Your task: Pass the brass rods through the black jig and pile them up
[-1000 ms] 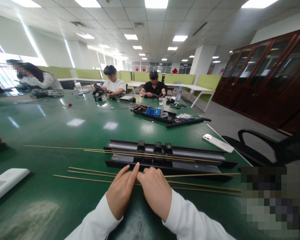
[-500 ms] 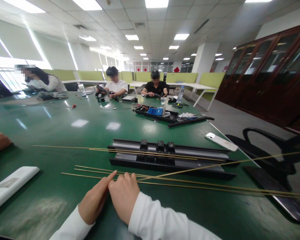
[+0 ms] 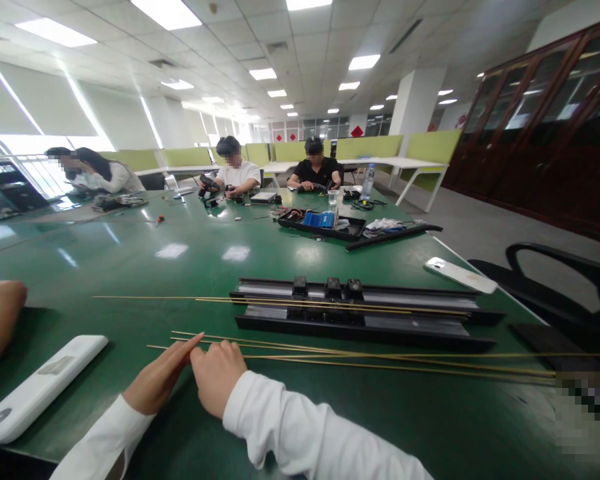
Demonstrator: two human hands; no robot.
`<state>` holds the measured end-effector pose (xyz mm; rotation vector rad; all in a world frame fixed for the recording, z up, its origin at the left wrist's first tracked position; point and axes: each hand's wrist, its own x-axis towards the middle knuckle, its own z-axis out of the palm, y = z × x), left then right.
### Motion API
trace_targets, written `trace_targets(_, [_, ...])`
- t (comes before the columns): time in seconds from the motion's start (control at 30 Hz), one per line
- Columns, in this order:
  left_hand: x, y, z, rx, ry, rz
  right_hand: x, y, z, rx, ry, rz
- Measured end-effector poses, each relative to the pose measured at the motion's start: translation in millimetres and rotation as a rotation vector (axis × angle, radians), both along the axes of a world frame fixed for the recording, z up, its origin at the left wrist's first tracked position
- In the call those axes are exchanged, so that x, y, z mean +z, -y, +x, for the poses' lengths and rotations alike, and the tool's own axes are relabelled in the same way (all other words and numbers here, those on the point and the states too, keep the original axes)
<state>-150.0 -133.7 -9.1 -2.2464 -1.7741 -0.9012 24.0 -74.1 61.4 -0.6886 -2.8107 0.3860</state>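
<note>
Near the table's front edge, my left hand (image 3: 163,378) and my right hand (image 3: 218,375) meet at the left part of several thin golden rods (image 3: 380,357). My right hand has its fingers curled, closed on a golden rod that runs out to the right. The fingers of my left hand are long and pressed together; its thumb and whatever it pinches are hidden. Beyond the hands, two black channel-shaped rails (image 3: 430,333) lie side by side with small black blocks (image 3: 333,288) on them. More thin golden rods (image 3: 260,302) rest across the rails.
At the left lie a white oblong device (image 3: 50,383) and another person's hand (image 3: 0,320). A phone (image 3: 461,275) rests by the right edge. A black tray (image 3: 285,223) with blue parts and a bottle (image 3: 368,181) stand farther back; seated people are beyond.
The view has shifted, so the rails sit farther right. My hands have moved left together. The rod from my right hand, earlier slanting upward, now runs nearly level. More of the other person's hand shows.
</note>
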Motion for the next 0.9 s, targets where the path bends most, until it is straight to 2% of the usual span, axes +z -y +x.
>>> trace_targets(0.17, [-1.4, -12, -36, 0.07, -0.116, 0.011, 5.5, -16, 31, -0.004, -0.067, 0.048])
trace_targets(0.23, [-2.0, -18, -46, 0.095, -0.229, 0.05, 14.1, -32, 53, -0.038, -0.108, 0.057])
trace_targets(0.3, [-0.5, -23, -44, 0.141, -0.299, 0.106, 27.0, -52, 79, -0.089, -0.152, 0.042])
trace_targets(0.4, [6.9, -34, -13, 0.12, -0.334, 0.19, 52.4, -84, 125, -0.18, -0.24, 0.0])
trace_targets(0.5, [18.3, -51, 42, -0.009, -0.344, 0.225, 77.8, -111, 175, -0.304, -0.32, -0.002])
trace_targets(0.6, [28.7, -73, 101, -0.16, -0.347, 0.264, 92.8, -127, 218, -0.432, -0.263, 0.018])
trace_targets(0.73, [34.9, -104, 159, -0.33, -0.366, 0.302, 89.6, -141, 246, -0.429, -0.039, -0.014])
trace_targets(0.8, [33.7, -118, 176, -0.366, -0.359, 0.348, 81.2, -147, 247, -0.395, 0.051, -0.021])
trace_targets(0.9, [27.5, -129, 185, -0.394, -0.347, 0.401, 68.3, -156, 239, -0.381, 0.109, 0.006])
